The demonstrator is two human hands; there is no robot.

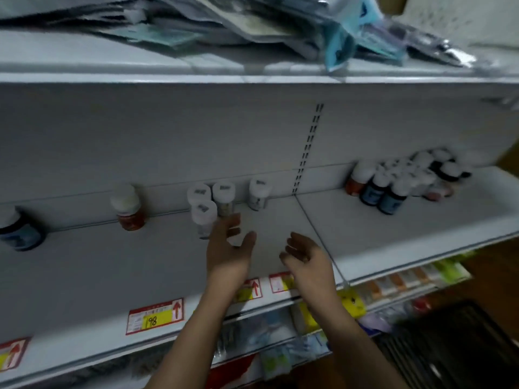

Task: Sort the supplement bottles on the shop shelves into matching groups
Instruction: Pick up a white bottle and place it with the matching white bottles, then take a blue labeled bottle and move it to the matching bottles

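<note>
Several white-capped pale bottles (203, 210) stand grouped at the back of the middle shelf (84, 276), one more (259, 193) slightly to their right. An orange bottle (128, 207) stands to their left, and a dark blue bottle (19, 230) is at the far left. On the right shelf section a mixed cluster of blue, orange and dark bottles (404, 179) is packed together. My left hand (229, 247) hovers with relaxed fingers just right of the front pale bottle, holding nothing. My right hand (304, 256) hangs over the shelf, loosely curled and empty.
Plastic-wrapped packets (252, 23) are heaped on the top shelf. Red and yellow price tags (156, 315) line the shelf's front edge. Lower shelves hold boxed and bagged goods (407, 279). A dark floor mat (455, 346) lies at the bottom right.
</note>
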